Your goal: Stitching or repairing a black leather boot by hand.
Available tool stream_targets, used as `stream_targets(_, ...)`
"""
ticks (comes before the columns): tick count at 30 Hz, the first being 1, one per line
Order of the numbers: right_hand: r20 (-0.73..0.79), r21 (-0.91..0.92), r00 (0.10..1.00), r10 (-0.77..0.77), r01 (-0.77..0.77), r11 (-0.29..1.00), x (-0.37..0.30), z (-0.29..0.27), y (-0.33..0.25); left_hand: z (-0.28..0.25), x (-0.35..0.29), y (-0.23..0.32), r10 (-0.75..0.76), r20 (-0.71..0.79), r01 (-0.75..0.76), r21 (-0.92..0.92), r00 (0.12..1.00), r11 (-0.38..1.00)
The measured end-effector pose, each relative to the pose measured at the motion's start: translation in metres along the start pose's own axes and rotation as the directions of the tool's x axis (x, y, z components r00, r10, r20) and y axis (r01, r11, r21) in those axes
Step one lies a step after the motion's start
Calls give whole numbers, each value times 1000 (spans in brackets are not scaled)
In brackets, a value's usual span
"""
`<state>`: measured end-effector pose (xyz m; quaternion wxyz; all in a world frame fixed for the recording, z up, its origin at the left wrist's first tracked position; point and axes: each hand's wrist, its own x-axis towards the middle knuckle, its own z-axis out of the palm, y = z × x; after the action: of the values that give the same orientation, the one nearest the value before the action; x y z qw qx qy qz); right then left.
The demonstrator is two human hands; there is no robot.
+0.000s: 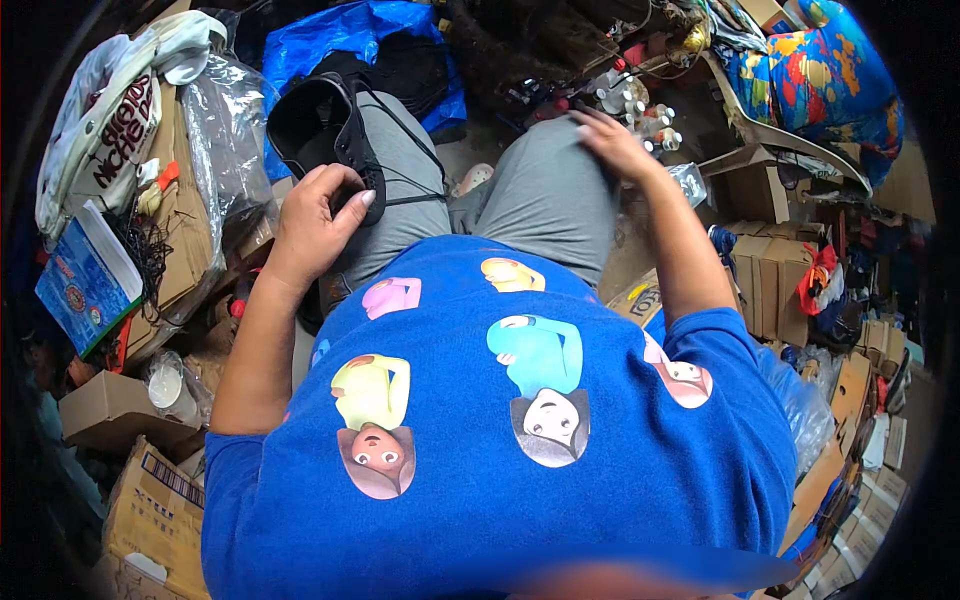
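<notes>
Head view: the left hand [318, 208] grips the near end of a black shoe [340, 130], its fingers curled in and its thumb lying along the right side of that end. The shoe stretches forward from this grip, over the left leg of the grey trousers [550, 190], with its wide dark opening at the far side of the hand. Thin black laces [415, 200] trail from it to the right across the trouser leg. The right hand [617, 150] holds nothing that shows; it rests on the right knee with fingers loosely spread, well apart from the shoe and near some clear bottles [640, 110].

The left fingertips are tucked out of sight, so whether they pinch the shoe's edge or a lace cannot be told. The shoe's sole is hidden, and its inside is too dark to read. Beyond it, dark material merges with shadow on a blue plastic sheet [330, 40]. A pale object [475, 178] between the knees is partly covered by the trousers. Along the lower edge, a blurred shape cuts across the blue shirt [450, 420].
</notes>
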<state>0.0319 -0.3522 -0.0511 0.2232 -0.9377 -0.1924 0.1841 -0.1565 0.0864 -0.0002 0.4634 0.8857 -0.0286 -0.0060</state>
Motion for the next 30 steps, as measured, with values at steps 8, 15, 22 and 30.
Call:
stream_targets(8, -363, -88, 921, 144, -188, 978, -12, -21, -46, -3, 20, 8, 146, 40, -139, -145, 988, 980)
stream_targets(15, -293, -81, 728, -620, 628, 774, 26, 63, -249, -9, 27, 17, 11, -75, -34, -314, 997, 949)
stream_targets(22, -182, 84, 901, -395, 414, 906, 33, 70, -269, -29, 39, -5, -89, -164, 33, -315, 982, 948)
stream_targets(30, 178, 843, 932, -317, 22, 538, 51, 71, -225, -28, 46, -13, -42, 57, 46, -83, 998, 995)
